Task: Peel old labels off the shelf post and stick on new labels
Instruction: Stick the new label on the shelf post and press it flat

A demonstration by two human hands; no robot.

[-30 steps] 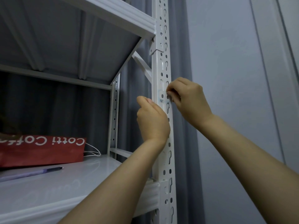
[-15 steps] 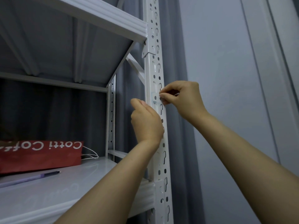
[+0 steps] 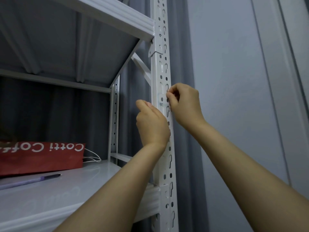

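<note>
A white perforated shelf post (image 3: pixel 163 67) runs up the middle of the head view. A pale, nearly clear label (image 3: pixel 160 99) with a small dark mark sits on the post's front face. My right hand (image 3: pixel 184 104) is at the post's right edge, thumb and forefinger pinching the label's right edge. My left hand (image 3: pixel 151 123) holds the post just below the label from the left, its thumb pointing up beside the post. The fingers of the left hand are hidden behind the post.
A white shelf board (image 3: pixel 50 195) carries a red paper bag (image 3: pixel 41 156) with white lettering and a purple pen (image 3: pixel 31 180). Another shelf (image 3: pixel 108 14) hangs overhead. A grey curtain (image 3: pixel 182 47) and a grey wall (image 3: pixel 234 81) lie behind the post.
The fingertips of my right hand shifted slightly along the label's right edge and pinch it more tightly. My left hand stays at the post. The camera view drifted a little.
</note>
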